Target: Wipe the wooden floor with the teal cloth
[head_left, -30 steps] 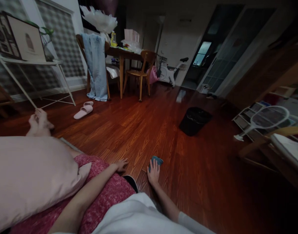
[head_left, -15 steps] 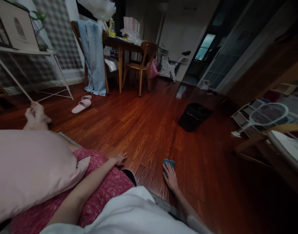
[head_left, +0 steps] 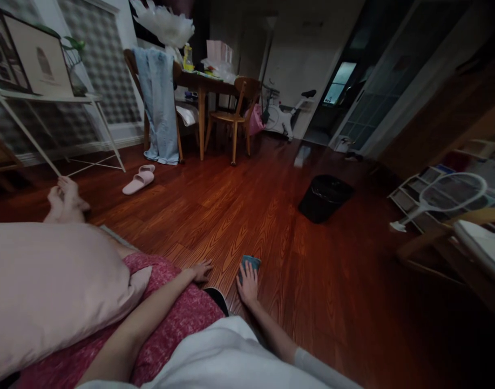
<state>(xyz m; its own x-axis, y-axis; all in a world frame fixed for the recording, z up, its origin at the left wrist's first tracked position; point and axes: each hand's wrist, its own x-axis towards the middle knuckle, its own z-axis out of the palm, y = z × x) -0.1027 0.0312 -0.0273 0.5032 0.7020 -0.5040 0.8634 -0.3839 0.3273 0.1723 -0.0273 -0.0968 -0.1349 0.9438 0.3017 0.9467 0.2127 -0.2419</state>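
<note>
My right hand (head_left: 247, 284) presses down on a small teal cloth (head_left: 251, 262) on the red-brown wooden floor (head_left: 271, 227), fingers laid over it. My left hand (head_left: 201, 270) rests on the floor beside it, fingers spread, holding nothing, at the edge of a red speckled blanket (head_left: 178, 319). A pale pink pillow (head_left: 48, 292) lies across my lap on the left. My bare feet (head_left: 67, 200) show beyond the pillow.
A black bin (head_left: 325, 198) stands on the floor ahead right. A pink slipper (head_left: 138, 181) lies near a white rack (head_left: 61, 129). A dining table (head_left: 202, 86) with wooden chairs stands at the back. A white electric swatter (head_left: 445, 197) and a chair edge are at the right.
My right hand slid the teal cloth to the right across the floor, then back left towards my left hand. The left hand stayed put. The view shifted slightly.
</note>
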